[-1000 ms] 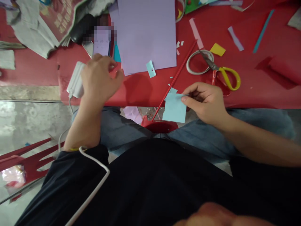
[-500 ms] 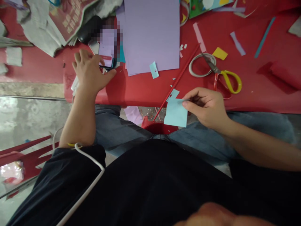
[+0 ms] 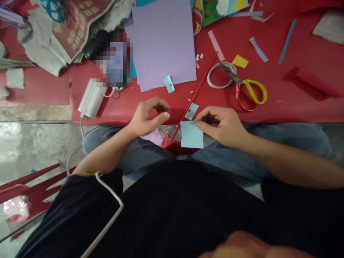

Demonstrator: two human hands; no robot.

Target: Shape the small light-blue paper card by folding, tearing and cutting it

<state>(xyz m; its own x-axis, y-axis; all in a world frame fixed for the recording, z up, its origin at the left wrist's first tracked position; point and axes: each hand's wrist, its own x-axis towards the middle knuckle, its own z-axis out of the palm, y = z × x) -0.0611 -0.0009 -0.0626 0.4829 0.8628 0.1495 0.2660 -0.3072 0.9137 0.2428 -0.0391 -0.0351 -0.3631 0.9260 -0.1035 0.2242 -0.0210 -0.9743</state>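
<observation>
- Right hand [image 3: 224, 125] pinches the upper right edge of a light blue paper square [image 3: 191, 134] between thumb and forefinger; the other fingers are curled under. The square hangs just off the near edge of the red table [image 3: 295, 107], over the lap.
- Left hand [image 3: 149, 116] is beside the square, not touching it. Its fingers are bent inward, thumb tip near the forefinger; whether anything small is pinched there cannot be told.
- A thin red stick [image 3: 199, 87] runs diagonally from the table down between the two hands, its lower end just left of the square.
- A smaller blue scrap [image 3: 191, 111] lies on the table edge just above the square.
- Judgement: the step in hand is bringing both hands onto the square. One corner grip lets the sheet droop; a second pinch on the opposite edge would hold it flat and taut.
- Judgement: thin paper creases easily, so light pressure at the edges only.
- Judgement: resting the square on the table edge would steady it better than holding it in the air.
- Scissors with yellow handle [image 3: 248, 89] and a tape ring [image 3: 220, 74] lie well apart to the right, within reach.
</observation>
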